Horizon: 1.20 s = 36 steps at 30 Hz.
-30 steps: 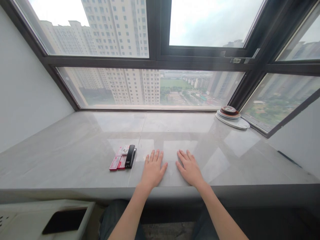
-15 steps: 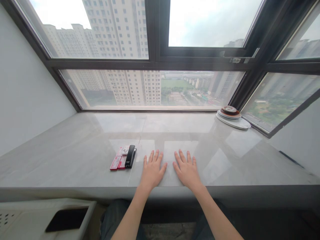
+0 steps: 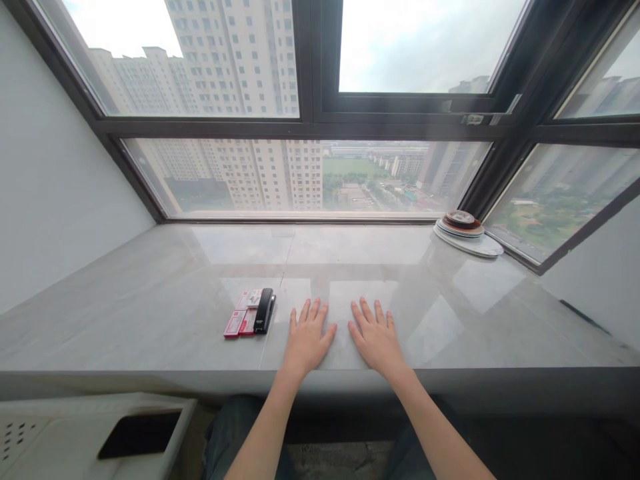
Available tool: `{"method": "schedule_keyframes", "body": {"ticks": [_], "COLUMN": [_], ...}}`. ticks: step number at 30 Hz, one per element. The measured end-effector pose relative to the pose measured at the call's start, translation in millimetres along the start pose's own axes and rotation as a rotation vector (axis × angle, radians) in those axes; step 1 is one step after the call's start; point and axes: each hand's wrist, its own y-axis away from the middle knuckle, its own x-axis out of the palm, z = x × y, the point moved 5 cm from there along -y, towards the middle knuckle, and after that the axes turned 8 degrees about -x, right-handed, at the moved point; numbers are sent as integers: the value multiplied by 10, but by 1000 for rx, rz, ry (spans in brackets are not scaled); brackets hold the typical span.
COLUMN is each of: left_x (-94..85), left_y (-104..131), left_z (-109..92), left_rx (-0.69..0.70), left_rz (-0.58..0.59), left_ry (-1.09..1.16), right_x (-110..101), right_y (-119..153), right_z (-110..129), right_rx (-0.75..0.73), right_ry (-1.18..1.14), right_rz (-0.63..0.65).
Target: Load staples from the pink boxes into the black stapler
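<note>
No grip is applied: the left hand (image 3: 305, 340) and right hand (image 3: 376, 339) are laid flat, fingers spread, on the grey marble tabletop (image 3: 150, 313), with the black stapler (image 3: 263, 311) just left, ungrasped.

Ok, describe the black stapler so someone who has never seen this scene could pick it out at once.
On the grey stone window ledge, look just beside the left hand lying flat near the front edge. The black stapler lies there, touched by neither hand; it is the only dark, long item, against the flat red-and-white small boxes.
</note>
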Motion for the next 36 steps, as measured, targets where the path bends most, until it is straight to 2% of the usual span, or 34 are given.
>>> {"method": "schedule_keyframes", "body": {"ticks": [36], "left_x": [-9], "left_y": [24], "left_z": [-10], "left_rx": [24], "left_rz": [5], "left_ry": [-22], "right_x": [-17], "right_y": [6], "right_z": [-1], "right_rx": [-6], "right_ry": [9], "right_rz": [-19]}}
